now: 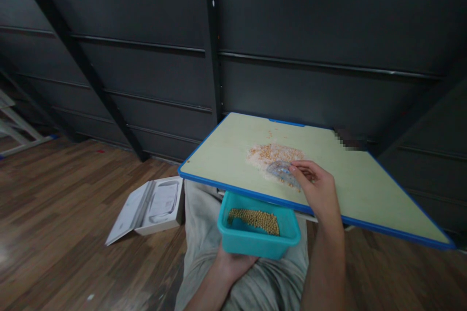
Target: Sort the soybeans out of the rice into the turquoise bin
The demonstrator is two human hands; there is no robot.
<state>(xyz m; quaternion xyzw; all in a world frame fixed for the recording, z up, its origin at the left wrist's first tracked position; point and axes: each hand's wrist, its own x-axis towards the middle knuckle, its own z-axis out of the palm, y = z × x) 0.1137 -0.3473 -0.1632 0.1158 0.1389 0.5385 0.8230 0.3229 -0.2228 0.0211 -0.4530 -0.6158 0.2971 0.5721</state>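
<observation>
From underneath, my left hand point(233, 262) supports a teal plastic tub point(251, 243) at the table's near edge; its fingers are mostly hidden below it. Inside the tub lie round yellowish beans point(257, 219), probably soybeans. My right hand point(315, 184) is over the table, its thumb and fingers closed on the rim of a clear, shallow plastic piece point(282, 170), perhaps a lid or dish. That piece rests at the near side of a spread pile of white grains mixed with beans point(273, 153). A few loose beans lie around the pile.
The pale yellow table point(365, 184) has a blue edge and stands against a dark panelled wall point(146, 73). An opened white box point(164, 204) with printed sheets lies on the wooden floor point(73, 214) at left. A dark, pixelated patch sits at the table's far right edge.
</observation>
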